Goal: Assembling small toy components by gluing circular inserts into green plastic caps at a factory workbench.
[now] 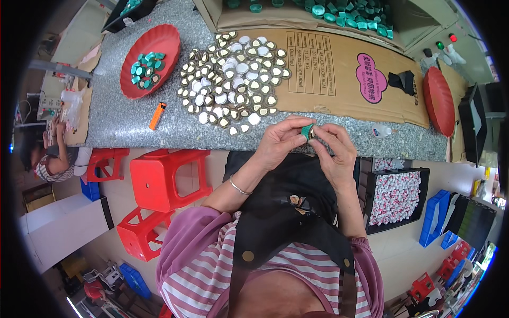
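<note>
Between both hands' fingers (305, 127), green cap (307, 131), beside liners (233, 79).

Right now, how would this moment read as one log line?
left hand: pinching green cap | right hand: on same cap | counter: pile of liners, red dish, orange lighter

head-worn fisheye, looking down, close over worktable (132, 124)

Green cap between the fingers, red and grey all around

A green cap (307, 131) is pinched between the left hand (280, 142) and right hand (334, 148). Beyond them, white and gold-rimmed liners (233, 79) are spread on a speckled grey worktop (127, 122), beside a red dish (150, 59) and an orange lighter (157, 115). Red stools (164, 177) are seen below left; pink-and-white striped sleeves are worn.
</note>
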